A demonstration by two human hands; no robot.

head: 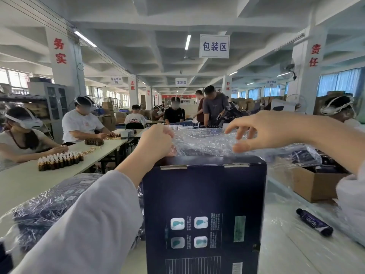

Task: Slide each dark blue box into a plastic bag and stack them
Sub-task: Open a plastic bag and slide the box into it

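A dark blue box [203,210] stands upright in front of me, its printed back facing the camera. Over its top lies a clear crinkled plastic bag [203,141]. My left hand [156,141] grips the bag's edge at the box's top left corner. My right hand [262,131] hovers over the bag at the top right, fingers spread and lightly curled, fingertips touching the film. A stack of bagged dark blue boxes [49,206] lies at my left, partly hidden by my left sleeve.
A brown cardboard carton [314,184] with dark items sits at the right, and a dark tube [314,224] lies on plastic sheets near it. On the long table [23,180] to the left stand several small brown bottles [59,161]. Other people work at tables beyond.
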